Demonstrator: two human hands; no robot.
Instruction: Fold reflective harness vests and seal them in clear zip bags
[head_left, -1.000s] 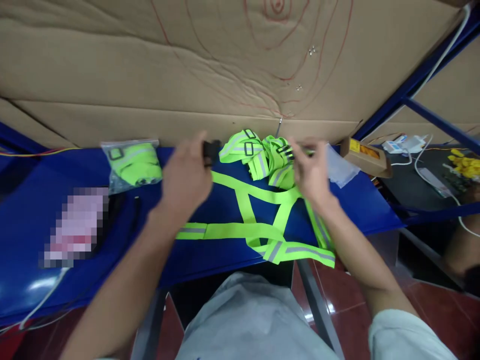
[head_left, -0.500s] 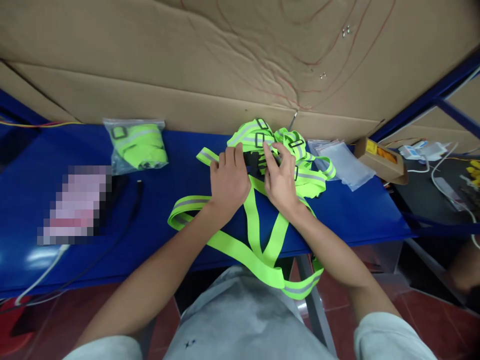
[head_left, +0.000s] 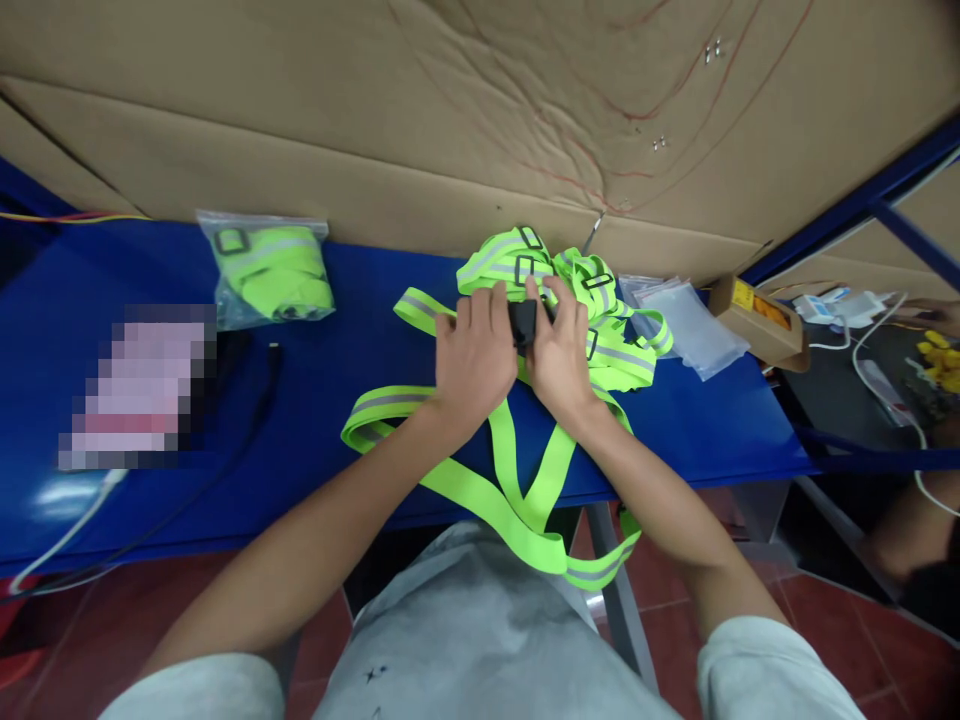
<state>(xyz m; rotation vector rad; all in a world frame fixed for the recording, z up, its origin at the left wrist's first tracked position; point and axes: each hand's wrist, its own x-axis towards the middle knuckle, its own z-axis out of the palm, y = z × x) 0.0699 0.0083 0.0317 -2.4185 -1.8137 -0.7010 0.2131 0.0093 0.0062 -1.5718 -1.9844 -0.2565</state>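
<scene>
A black buckle (head_left: 523, 324) sits between my two hands, its lower parts covered by my fingers. My left hand (head_left: 476, 350) is closed on its left side, and my right hand (head_left: 561, 355) grips it from the right with the index finger and thumb. Lime-green reflective straps (head_left: 510, 500) with grey stripes run from the hands, loop across the blue table and hang over its front edge. Just behind the fingers lies a heap of the same straps (head_left: 491, 262) with black slide adjusters (head_left: 598, 281).
At the left stand a bagged strap set (head_left: 274, 270), a blurred-out phone-like item (head_left: 146, 385) and a black cable (head_left: 266, 390). Clear plastic bags (head_left: 694, 325) and a small cardboard box (head_left: 761, 320) lie at the right. A cardboard wall (head_left: 337, 170) closes off the back.
The two black buckle parts, apart before, now meet between my hands. My left hand has shifted right toward the right hand. The camera view has tilted slightly.
</scene>
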